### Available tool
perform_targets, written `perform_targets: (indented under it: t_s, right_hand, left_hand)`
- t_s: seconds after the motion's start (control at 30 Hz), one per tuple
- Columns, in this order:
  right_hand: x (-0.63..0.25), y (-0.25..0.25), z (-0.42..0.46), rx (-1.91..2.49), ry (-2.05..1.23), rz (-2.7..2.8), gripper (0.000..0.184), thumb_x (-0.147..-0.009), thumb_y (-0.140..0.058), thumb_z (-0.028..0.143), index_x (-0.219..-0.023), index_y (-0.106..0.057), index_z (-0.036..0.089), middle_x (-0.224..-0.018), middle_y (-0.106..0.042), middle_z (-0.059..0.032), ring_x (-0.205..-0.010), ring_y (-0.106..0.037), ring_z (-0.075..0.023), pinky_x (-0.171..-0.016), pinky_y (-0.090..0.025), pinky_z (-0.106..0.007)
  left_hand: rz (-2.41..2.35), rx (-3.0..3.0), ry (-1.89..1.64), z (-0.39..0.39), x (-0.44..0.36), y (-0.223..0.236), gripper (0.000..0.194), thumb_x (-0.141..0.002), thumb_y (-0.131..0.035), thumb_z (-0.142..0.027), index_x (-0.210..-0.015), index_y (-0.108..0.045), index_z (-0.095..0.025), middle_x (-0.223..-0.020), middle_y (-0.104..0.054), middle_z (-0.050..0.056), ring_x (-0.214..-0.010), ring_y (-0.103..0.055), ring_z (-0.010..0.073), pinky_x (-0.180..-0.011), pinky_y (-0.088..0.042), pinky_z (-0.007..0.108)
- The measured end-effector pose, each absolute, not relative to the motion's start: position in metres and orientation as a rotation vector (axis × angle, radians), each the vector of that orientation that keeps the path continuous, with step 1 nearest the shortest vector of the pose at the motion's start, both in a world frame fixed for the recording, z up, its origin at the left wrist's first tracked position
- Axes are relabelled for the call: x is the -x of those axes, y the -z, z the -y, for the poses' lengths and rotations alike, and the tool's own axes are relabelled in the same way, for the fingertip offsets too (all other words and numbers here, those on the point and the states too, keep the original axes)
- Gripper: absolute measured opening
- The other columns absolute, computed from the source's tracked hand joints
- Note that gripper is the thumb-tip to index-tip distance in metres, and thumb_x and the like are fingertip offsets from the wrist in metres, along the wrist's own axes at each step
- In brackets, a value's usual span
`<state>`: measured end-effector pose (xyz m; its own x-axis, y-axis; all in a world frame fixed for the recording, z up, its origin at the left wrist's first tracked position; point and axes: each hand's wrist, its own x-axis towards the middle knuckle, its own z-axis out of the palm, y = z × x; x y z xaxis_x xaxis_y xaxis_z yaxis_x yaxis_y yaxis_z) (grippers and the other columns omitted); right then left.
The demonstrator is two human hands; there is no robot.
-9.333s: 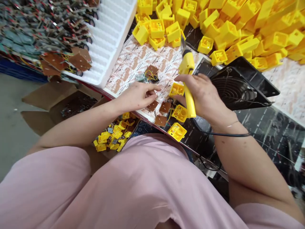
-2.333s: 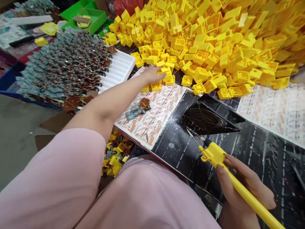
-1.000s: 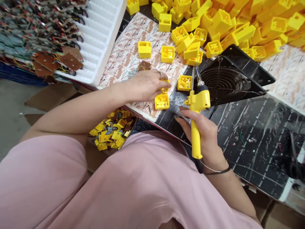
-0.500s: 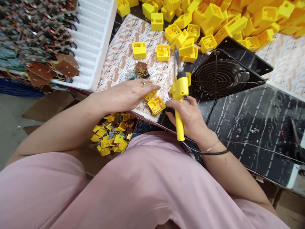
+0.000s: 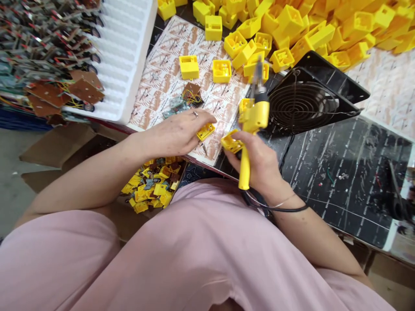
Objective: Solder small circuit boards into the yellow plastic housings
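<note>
My right hand (image 5: 259, 162) is wrapped round the handle of a yellow soldering gun (image 5: 256, 116), its metal tip pointing away from me and blurred. The same hand's thumb and fingers also pinch an open yellow plastic case (image 5: 231, 141). My left hand (image 5: 181, 131), back upward, rests at the table's near edge with its fingers curled over a second small yellow case (image 5: 205, 131), which shows parts inside. Its fingertips are partly hidden. Just beyond it lies a brown circuit board (image 5: 192, 90) with yellow wires and a grey piece.
Several yellow cases (image 5: 221, 71) stand on the patterned sheet, before a large yellow heap (image 5: 292, 21). A black fan (image 5: 296, 108) stands right of the gun. At left, a white foam tray (image 5: 129, 65) bears wired boards. Below the edge is a box of yellow pieces (image 5: 151, 183).
My right hand has drawn one yellow case rightward, away from the left hand. The soldering gun's tip has swung right. My left hand stays almost in place.
</note>
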<state>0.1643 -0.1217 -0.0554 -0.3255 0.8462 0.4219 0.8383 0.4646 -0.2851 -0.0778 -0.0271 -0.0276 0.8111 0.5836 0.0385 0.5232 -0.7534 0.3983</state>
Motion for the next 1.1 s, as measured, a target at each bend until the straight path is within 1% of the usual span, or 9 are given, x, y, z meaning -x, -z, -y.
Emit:
perform_targets:
  t_s: [0.13, 0.23, 0.37, 0.47, 0.57, 0.7, 0.8, 0.93, 1.1]
  right_hand:
    - [-0.196, 0.042, 0.131, 1.513, 0.176, 2.255, 0.042, -0.1, -0.068, 0.057, -0.126, -0.065, 0.024, -0.092, -0.074, -0.0051, -0.071, -0.068, -0.02, -0.065, -0.043, -0.03]
    - [-0.208, 0.033, 0.13, 1.439, 0.157, 2.331, 0.047, -0.098, -0.07, 0.059, -0.129, -0.063, 0.025, -0.094, -0.075, -0.0052, -0.082, -0.071, -0.0228, -0.078, -0.049, -0.033]
    - [-0.209, 0.035, 0.118, 1.234, 0.035, 2.416, 0.032, -0.102, -0.065, 0.041, -0.129, -0.058, 0.025, -0.11, -0.076, -0.0078, -0.107, -0.072, -0.0263, -0.105, -0.051, -0.043]
    - [-0.208, 0.041, 0.111, 1.148, -0.037, 2.46, 0.026, -0.102, -0.059, 0.025, -0.128, -0.058, 0.022, -0.104, -0.076, -0.0061, -0.099, -0.073, -0.0224, -0.104, -0.052, -0.04]
    - [-0.209, 0.045, 0.11, 1.27, 0.064, 2.43, 0.026, -0.103, -0.064, 0.03, -0.128, -0.062, 0.024, -0.101, -0.076, -0.0056, -0.086, -0.073, -0.0204, -0.089, -0.054, -0.034]
    - [-0.204, 0.051, 0.113, 1.481, 0.173, 2.3, 0.036, -0.104, -0.064, 0.053, -0.125, -0.067, 0.024, -0.098, -0.076, -0.0068, -0.071, -0.07, -0.018, -0.063, -0.047, -0.028]
    - [-0.198, 0.054, 0.114, 1.466, 0.05, 2.257, 0.029, -0.11, -0.053, 0.043, -0.129, -0.066, 0.025, -0.105, -0.077, -0.0054, -0.079, -0.074, -0.0163, -0.067, -0.051, -0.024]
    - [-0.196, 0.055, 0.112, 1.426, 0.104, 2.2, 0.025, -0.108, -0.054, 0.025, -0.128, -0.068, 0.026, -0.106, -0.078, -0.0053, -0.089, -0.077, -0.0182, -0.077, -0.057, -0.026]
    - [-0.197, 0.055, 0.1, 1.341, 0.104, 2.198, 0.025, -0.107, -0.056, 0.023, -0.129, -0.068, 0.025, -0.104, -0.08, -0.0053, -0.088, -0.078, -0.0202, -0.081, -0.061, -0.031]
  left_hand:
    - [-0.503, -2.603, -0.27, 0.031, 0.074, 0.035, 0.048, -0.089, -0.043, 0.002, -0.119, -0.074, -0.02, -0.129, -0.079, 0.007, -0.143, -0.063, 0.0206, -0.123, -0.049, 0.042]
    - [-0.624, -2.638, -0.51, 0.039, 0.069, 0.037, 0.046, -0.091, -0.043, -0.002, -0.111, -0.079, -0.024, -0.12, -0.082, 0.003, -0.131, -0.07, 0.0211, -0.123, -0.049, 0.047]
    - [-1.225, -2.714, -0.601, 0.062, 0.061, 0.032, 0.041, -0.101, -0.056, -0.038, -0.133, -0.075, -0.02, -0.134, -0.074, 0.014, -0.125, -0.069, 0.0347, -0.102, -0.06, 0.051]
    - [-1.333, -2.786, -0.318, 0.076, 0.054, 0.033, 0.052, -0.1, -0.06, -0.057, -0.135, -0.074, -0.022, -0.134, -0.072, 0.018, -0.118, -0.069, 0.0396, -0.087, -0.065, 0.051]
    - [-1.189, -2.865, -0.296, 0.079, 0.055, 0.038, 0.042, -0.104, -0.053, -0.04, -0.134, -0.075, -0.021, -0.129, -0.072, 0.019, -0.109, -0.073, 0.0362, -0.085, -0.066, 0.05]
    - [-0.809, -2.83, -0.392, 0.078, 0.066, 0.041, 0.04, -0.102, -0.055, -0.028, -0.139, -0.068, -0.02, -0.143, -0.063, 0.019, -0.115, -0.073, 0.027, -0.094, -0.066, 0.04]
    - [-0.732, -2.799, -0.452, 0.08, 0.068, 0.042, 0.032, -0.104, -0.056, -0.026, -0.132, -0.068, -0.016, -0.132, -0.07, 0.016, -0.117, -0.074, 0.0234, -0.095, -0.066, 0.034]
    - [-0.532, -2.862, -0.711, 0.08, 0.057, 0.051, 0.018, -0.105, -0.057, -0.019, -0.105, -0.074, -0.014, -0.111, -0.08, 0.01, -0.115, -0.075, 0.0219, -0.105, -0.064, 0.034]
    - [-0.46, -2.909, -0.867, 0.076, 0.039, 0.064, 0.025, -0.104, -0.053, -0.011, -0.096, -0.076, -0.017, -0.109, -0.081, 0.008, -0.112, -0.074, 0.0191, -0.101, -0.064, 0.031]
